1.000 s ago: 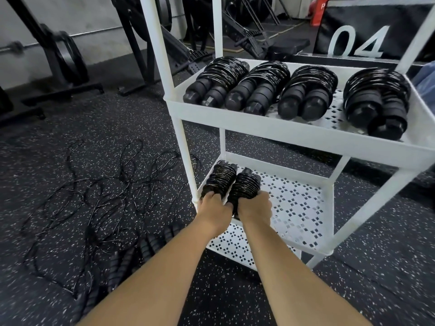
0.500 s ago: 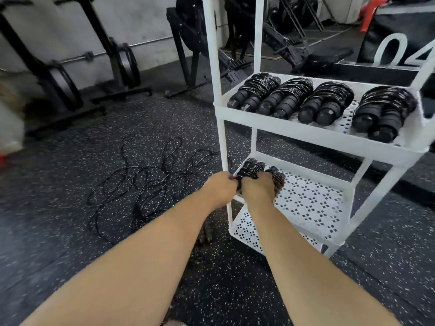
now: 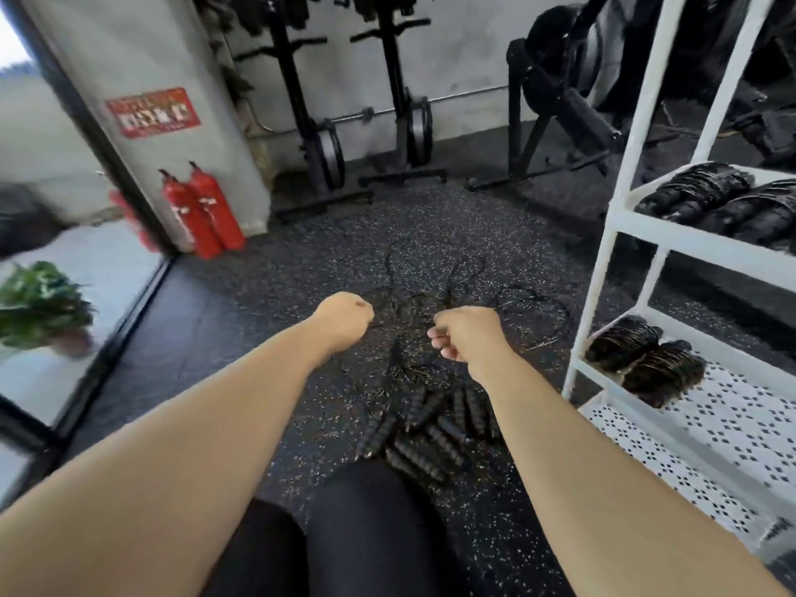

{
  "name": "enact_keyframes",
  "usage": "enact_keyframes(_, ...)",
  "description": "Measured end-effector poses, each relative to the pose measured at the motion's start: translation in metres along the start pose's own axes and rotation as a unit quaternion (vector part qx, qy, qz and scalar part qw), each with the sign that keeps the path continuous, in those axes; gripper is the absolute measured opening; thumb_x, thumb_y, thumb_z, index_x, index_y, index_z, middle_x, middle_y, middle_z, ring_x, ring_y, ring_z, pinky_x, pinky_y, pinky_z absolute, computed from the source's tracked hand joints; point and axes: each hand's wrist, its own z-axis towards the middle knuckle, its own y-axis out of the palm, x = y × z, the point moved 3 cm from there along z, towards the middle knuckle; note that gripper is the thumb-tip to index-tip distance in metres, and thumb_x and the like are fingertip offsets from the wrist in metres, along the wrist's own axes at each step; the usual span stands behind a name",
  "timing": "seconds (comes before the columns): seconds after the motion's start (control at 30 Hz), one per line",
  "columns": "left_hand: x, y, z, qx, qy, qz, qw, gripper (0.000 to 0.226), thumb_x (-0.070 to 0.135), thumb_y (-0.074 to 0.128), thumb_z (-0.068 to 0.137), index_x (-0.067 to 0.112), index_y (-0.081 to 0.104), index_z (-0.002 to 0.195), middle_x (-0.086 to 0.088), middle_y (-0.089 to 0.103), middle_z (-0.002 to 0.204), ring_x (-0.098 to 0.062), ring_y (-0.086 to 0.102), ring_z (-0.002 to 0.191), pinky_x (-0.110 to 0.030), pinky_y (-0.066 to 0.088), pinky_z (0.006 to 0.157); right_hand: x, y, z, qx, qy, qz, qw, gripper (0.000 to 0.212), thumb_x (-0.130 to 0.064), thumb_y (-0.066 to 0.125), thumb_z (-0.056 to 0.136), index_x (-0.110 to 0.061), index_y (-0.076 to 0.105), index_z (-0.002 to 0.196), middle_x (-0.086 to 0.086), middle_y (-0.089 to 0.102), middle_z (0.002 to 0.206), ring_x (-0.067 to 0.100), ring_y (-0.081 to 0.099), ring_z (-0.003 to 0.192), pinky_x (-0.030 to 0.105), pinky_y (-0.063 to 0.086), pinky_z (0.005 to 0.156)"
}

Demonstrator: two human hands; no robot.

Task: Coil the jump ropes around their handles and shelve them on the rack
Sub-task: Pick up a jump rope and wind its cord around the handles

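Head view, floor and room: a black rubber floor flecked with white runs to a pale wall. Black upright exercise machines stand against that wall. Two red fire extinguishers stand at the foot of a pillar, and a red sign with white characters is fixed higher up on it; the characters are too blurred to read. A green leafy plant shows at the left edge beyond a dark frame. A white metal rack with perforated shelves stands at the right.

Task items: black jump ropes coiled tightly round their handles lie side by side on the rack's upper shelf, blurred. One more coiled black bundle, two wound handles together, lies at the front left corner of the lower shelf. On the floor left of the rack is a tangle of thin black loose cords. Their ribbed black handles are heaped nearer the person, just ahead of knees in black leggings.

Hands: both arms reach forward above the tangle, apart from each other and clear of the rack. The left hand is curled into a fist, back uppermost, with nothing seen in it. The right hand has its fingertips curled in toward the palm, also holding nothing.
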Motion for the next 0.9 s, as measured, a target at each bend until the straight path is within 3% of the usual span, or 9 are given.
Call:
enact_keyframes(0.13,-0.039,-0.006,0.015,-0.008,-0.042,-0.011,0.999,0.033,0.012,0.043,0.103,-0.003,0.063,0.124,-0.020,0.064,0.126,-0.035,0.058,0.118,-0.033,0.045,0.091,0.009,0.038,0.016,-0.014,0.018,-0.015,1.000,0.014,-0.004,0.052,0.092,-0.008,0.059,0.081,0.008,0.061,0.066,0.015,0.049,0.050,0.023,0.036,0.045)
enact_keyframes(0.27,-0.072,0.012,0.046,-0.047,-0.081,-0.048,0.994,0.034,0.015,0.041,0.106,0.008,0.057,0.135,-0.002,0.059,0.104,-0.014,0.054,0.078,-0.025,0.041,0.064,0.029,0.063,0.052,-0.016,0.019,-0.028,0.999,0.019,0.001,0.048,0.089,-0.007,0.061,0.078,0.011,0.063,0.067,0.016,0.050,0.052,0.025,0.036,0.047)
enact_keyframes(0.4,-0.110,0.044,0.093,-0.072,-0.114,-0.068,0.988,0.031,0.016,0.042,0.105,0.008,0.056,0.132,-0.002,0.056,0.085,-0.014,0.046,0.062,-0.025,0.036,0.054,0.057,0.082,0.103,-0.002,0.047,-0.065,0.997,0.021,0.001,0.047,0.090,-0.009,0.061,0.078,0.010,0.066,0.070,0.016,0.052,0.052,0.025,0.038,0.047)
enact_keyframes(0.43,-0.120,0.054,0.105,-0.080,-0.120,-0.073,0.987,0.032,0.017,0.043,0.105,0.008,0.055,0.133,-0.003,0.058,0.085,-0.015,0.047,0.063,-0.024,0.037,0.055,0.065,0.086,0.116,0.000,0.054,-0.075,0.996,0.021,0.000,0.048,0.090,-0.010,0.060,0.077,0.010,0.066,0.069,0.016,0.052,0.051,0.025,0.039,0.047)
enact_keyframes(0.53,-0.153,0.086,0.139,-0.099,-0.147,-0.084,0.981,0.040,0.018,0.048,0.103,0.008,0.049,0.142,-0.008,0.061,0.117,-0.018,0.055,0.086,-0.025,0.041,0.073,0.095,0.097,0.158,0.006,0.071,-0.105,0.992,0.023,0.000,0.047,0.089,-0.011,0.061,0.075,0.007,0.065,0.066,0.014,0.052,0.050,0.024,0.040,0.047)
enact_keyframes(0.63,-0.188,0.121,0.167,-0.115,-0.181,-0.100,0.972,0.041,0.019,0.052,0.102,0.008,0.048,0.141,-0.004,0.056,0.109,-0.016,0.052,0.083,-0.025,0.042,0.067,0.128,0.107,0.198,0.010,0.091,-0.129,0.987,0.020,-0.003,0.050,0.089,-0.011,0.064,0.077,0.006,0.066,0.065,0.015,0.055,0.054,0.025,0.043,0.050)
enact_keyframes(0.77,-0.236,0.171,0.197,-0.134,-0.228,-0.101,0.959,0.041,0.021,0.059,0.097,0.005,0.053,0.135,-0.005,0.057,0.101,-0.019,0.054,0.084,-0.025,0.043,0.071,0.168,0.121,0.243,0.010,0.110,-0.143,0.984,0.020,-0.004,0.050,0.090,-0.013,0.064,0.078,0.004,0.067,0.067,0.015,0.057,0.057,0.027,0.045,0.053)
enact_keyframes(0.9,-0.272,0.224,0.212,-0.161,-0.273,-0.112,0.942,0.051,0.028,0.070,0.090,0.002,0.053,0.131,-0.007,0.057,0.111,-0.021,0.051,0.094,-0.026,0.042,0.080,0.203,0.125,0.277,0.034,0.110,-0.154,0.981,0.022,-0.004,0.048,0.089,-0.013,0.065,0.077,0.004,0.067,0.067,0.014,0.057,0.054,0.026,0.046,0.053)
